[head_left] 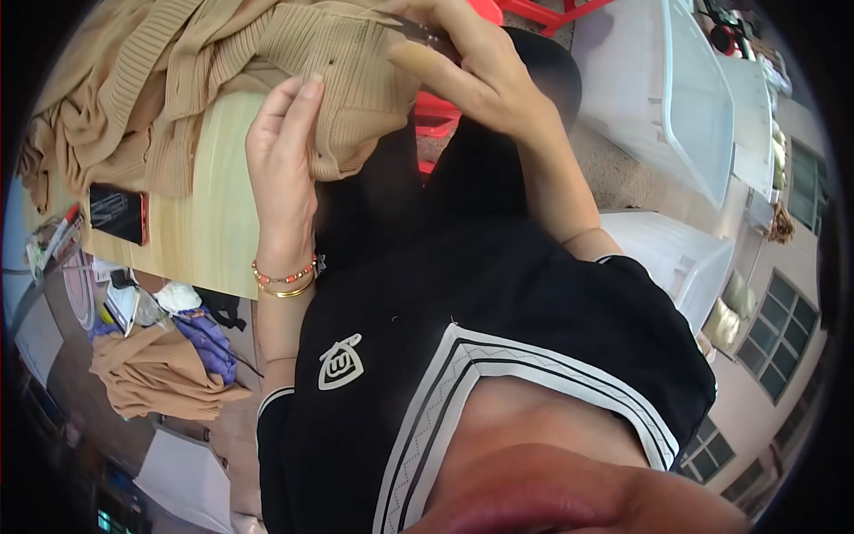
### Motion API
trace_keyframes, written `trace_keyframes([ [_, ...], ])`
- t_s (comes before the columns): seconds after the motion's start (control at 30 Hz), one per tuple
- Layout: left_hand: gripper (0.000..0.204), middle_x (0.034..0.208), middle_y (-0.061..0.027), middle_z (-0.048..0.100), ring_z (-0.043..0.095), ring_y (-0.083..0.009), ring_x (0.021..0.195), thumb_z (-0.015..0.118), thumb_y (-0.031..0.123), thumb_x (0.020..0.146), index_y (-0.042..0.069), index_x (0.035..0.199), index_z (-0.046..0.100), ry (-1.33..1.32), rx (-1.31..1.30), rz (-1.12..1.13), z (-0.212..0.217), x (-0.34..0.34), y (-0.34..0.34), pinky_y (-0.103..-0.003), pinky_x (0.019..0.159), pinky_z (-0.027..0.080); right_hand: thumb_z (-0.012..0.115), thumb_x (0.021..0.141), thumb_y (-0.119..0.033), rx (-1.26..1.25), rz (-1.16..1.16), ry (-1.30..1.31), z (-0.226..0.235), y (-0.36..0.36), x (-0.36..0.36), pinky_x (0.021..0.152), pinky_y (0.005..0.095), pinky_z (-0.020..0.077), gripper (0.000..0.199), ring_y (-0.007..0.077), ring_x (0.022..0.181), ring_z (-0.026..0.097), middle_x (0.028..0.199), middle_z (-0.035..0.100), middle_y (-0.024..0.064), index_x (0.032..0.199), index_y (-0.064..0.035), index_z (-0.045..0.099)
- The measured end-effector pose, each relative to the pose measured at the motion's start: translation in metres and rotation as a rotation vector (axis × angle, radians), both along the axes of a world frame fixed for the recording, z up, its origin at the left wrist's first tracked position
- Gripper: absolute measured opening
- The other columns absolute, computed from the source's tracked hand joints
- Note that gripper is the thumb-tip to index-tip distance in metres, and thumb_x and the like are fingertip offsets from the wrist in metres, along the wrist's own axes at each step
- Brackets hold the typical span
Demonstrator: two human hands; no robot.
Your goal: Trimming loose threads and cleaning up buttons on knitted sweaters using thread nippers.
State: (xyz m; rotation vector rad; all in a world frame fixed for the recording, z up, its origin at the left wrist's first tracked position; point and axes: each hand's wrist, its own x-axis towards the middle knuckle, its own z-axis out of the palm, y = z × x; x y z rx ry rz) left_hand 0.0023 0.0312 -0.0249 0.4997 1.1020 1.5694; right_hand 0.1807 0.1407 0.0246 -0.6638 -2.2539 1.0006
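Left hand point(283, 151): I see it pinching tan knit point(360, 102) | Right hand point(503, 80): closed around metal tool point(416, 33) | Progress: knit in hand, work seemingly unfinished; remainder unclear.

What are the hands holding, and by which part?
Left hand: the tan knit garment, pinched at its ribbed band. Right hand: a small metal tool, apparently snips; exact grip point can't be told.

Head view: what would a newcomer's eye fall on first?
Probably the tan ribbed knitwear just left of top centre, pinched by the left hand. Next, the black top with white trim, filling the lower centre. A large translucent bin sits at upper right.
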Motion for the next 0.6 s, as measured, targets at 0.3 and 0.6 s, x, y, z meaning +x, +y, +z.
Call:
trace_keyframes([
  [0.3, 0.019, 0.095, -0.0001, 0.064, 0.056, -0.0033, 0.088, 0.058, 0.013, 0.097, -0.003, 0.106, 0.063, 0.083, 0.026, 0.035, 0.005, 0.015, 0.004, -0.018, 0.079, 0.043, 0.074, 0.079, -0.015, 0.209, 0.044, 0.251, -0.037, 0.01, 0.001, 0.063, 0.031, 0.0492, 0.039, 0.0247, 0.075, 0.06, 0.087, 0.06, 0.0089, 0.118, -0.0102, 0.066],
  [0.6, 0.019, 0.093, -0.0002, 0.064, 0.057, -0.0028, 0.084, 0.059, 0.013, 0.096, -0.002, 0.107, 0.063, 0.134, -0.024, -0.048, -0.003, 0.009, 0.014, -0.018, 0.073, 0.044, 0.075, 0.079, -0.01, 0.295, 0.021, 0.202, -0.03, 0.014, -0.008, 0.061, 0.0298, 0.0456, 0.041, 0.0174, 0.071, 0.056, 0.081, 0.058, 0.0058, 0.118, -0.0054, 0.066],
])
